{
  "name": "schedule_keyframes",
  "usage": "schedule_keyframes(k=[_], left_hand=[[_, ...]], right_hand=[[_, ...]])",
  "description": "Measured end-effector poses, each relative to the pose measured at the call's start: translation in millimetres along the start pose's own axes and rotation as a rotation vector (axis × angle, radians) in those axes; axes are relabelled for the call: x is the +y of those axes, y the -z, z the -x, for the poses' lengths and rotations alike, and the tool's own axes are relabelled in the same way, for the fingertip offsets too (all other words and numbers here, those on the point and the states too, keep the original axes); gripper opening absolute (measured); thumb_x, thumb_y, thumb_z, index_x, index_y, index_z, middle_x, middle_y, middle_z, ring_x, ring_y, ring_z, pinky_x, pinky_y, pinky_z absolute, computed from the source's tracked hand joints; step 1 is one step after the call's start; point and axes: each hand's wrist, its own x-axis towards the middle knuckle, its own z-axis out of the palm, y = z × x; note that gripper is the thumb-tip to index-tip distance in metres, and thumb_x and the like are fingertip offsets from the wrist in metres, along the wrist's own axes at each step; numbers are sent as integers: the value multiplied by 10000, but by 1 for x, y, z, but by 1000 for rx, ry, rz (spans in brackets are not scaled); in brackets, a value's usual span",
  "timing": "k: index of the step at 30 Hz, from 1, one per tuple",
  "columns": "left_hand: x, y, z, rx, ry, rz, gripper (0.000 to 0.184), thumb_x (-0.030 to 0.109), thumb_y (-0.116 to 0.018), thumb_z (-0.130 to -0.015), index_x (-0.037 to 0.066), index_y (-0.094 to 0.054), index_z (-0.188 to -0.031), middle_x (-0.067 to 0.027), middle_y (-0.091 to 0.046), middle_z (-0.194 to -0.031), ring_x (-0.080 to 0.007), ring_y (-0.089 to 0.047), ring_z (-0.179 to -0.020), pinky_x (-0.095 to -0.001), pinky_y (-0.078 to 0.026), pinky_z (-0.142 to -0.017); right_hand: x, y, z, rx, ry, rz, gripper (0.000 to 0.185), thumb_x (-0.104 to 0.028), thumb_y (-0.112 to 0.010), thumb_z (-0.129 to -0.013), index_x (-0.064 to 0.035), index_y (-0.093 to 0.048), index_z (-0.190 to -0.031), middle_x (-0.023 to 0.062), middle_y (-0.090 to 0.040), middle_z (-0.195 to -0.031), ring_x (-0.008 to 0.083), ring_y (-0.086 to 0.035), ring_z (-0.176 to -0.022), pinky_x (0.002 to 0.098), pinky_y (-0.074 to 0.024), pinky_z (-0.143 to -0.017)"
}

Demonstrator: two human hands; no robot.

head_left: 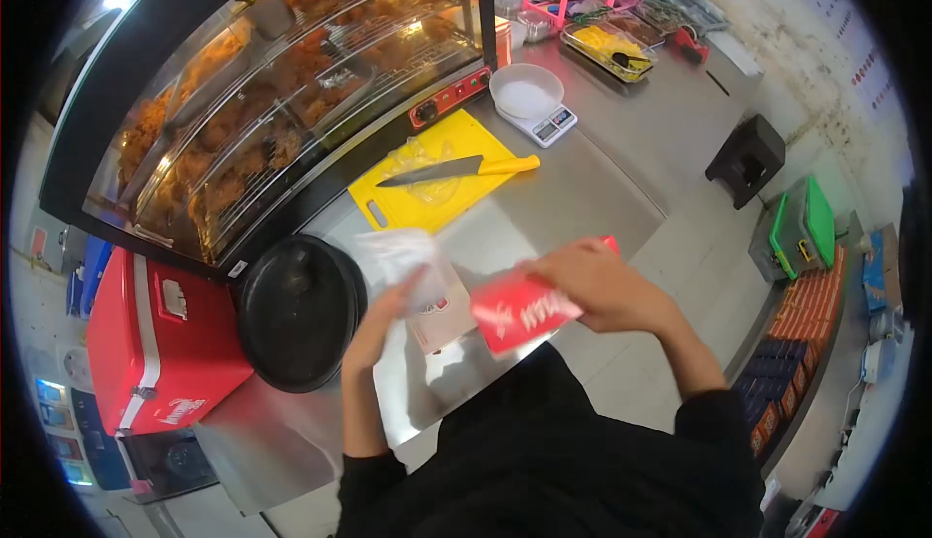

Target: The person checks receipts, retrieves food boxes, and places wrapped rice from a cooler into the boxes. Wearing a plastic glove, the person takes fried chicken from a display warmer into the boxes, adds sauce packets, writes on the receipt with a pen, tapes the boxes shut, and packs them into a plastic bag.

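Note:
A red box with white lettering is in my right hand, whose fingers are wrapped over its top, above the counter's front edge. My left hand is closed on a whitish, blurred bag. Beneath and beside the bag lies a pale flat box with a dark red print. Beyond my hands, a knife with a yellow handle rests on a yellow cutting board, partly over some clear plastic.
A heated glass case of fried food stands at the back left. Left of my hands are a black round lid and a red cooler box. A white scale carries a bowl. Farther right is a black stool.

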Motion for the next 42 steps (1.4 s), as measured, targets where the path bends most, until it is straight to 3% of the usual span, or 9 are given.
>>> schedule_keyframes(k=[5,11,13,18,20,23,30,35,42], left_hand=[[24,-85,-34,-676,68,-128,855,222,-737,-625,7,-294,-1325,-143,-454,-1230,-214,-400,-1189,-356,-325,-987],[-18,-144,-59,-252,183,498,863,165,-724,-647,30,-231,-1342,-125,-397,-1272,-230,-395,-1194,-380,-314,-1013],[-38,-171,-68,166,161,811,889,174,-724,-651,32,-193,-1350,-134,-397,-1268,-231,-382,-1203,-374,-329,-1003],[-47,-213,-97,600,-211,144,952,230,-771,-586,37,-226,-1342,-145,-345,-1306,-242,-356,-1228,-400,-318,-1016],[-98,-199,-73,376,-11,569,967,408,-724,-650,32,-198,-1369,-156,-278,-1369,-245,-267,-1287,-412,-228,-1060],[-105,-209,-48,688,-121,1079,964,514,-668,-654,39,-219,-1363,-146,-287,-1372,-254,-279,-1284,-424,-238,-1056],[-75,-222,-54,911,-438,583,871,575,-545,-768,18,-255,-1371,-144,-270,-1410,-270,-273,-1297,-412,-230,-1053],[-77,-185,-18,1917,263,-209,737,183,-729,-688,-50,-365,-1285,-188,-352,-1350,-305,-387,-1219,-366,-334,-990],[-117,-116,-21,1362,389,-295,687,199,-739,-649,8,-450,-1242,-217,-526,-1151,-333,-517,-1049,-364,-411,-901]], right_hand=[[-19,1,-9,-345,710,397,353,-123,-583,-749,-116,-469,-1083,38,-546,-1058,208,-487,-1096,490,-345,-924],[44,41,-11,-330,949,434,313,-150,-543,-789,-107,-469,-1090,34,-531,-1128,194,-479,-1120,518,-315,-961],[73,51,-2,138,678,446,598,-231,-638,-743,-115,-398,-1279,67,-441,-1288,224,-359,-1239,469,-212,-1041],[146,7,-5,-305,83,-697,1043,-444,-678,-705,2,-38,-1397,214,-44,-1451,286,-44,-1363,395,-91,-1087],[165,-6,-13,-318,208,-1062,912,-407,-634,-749,13,-133,-1385,235,-180,-1420,301,-190,-1335,377,-192,-1071],[205,15,-28,-835,-496,-1846,655,-260,-612,-789,27,-329,-1306,170,-513,-1207,245,-515,-1102,353,-410,-936],[283,23,-95,-560,-189,-745,377,-118,-642,-770,0,-552,-1117,97,-634,-973,170,-599,-863,315,-466,-781],[293,79,-127,-495,-41,62,427,-123,-665,-723,-13,-551,-1119,175,-613,-1007,286,-583,-912,363,-443,-818],[139,-3,-173,-344,522,171,709,-103,-726,-616,-116,-418,-1255,143,-340,-1360,346,-305,-1268,460,-279,-1020]])
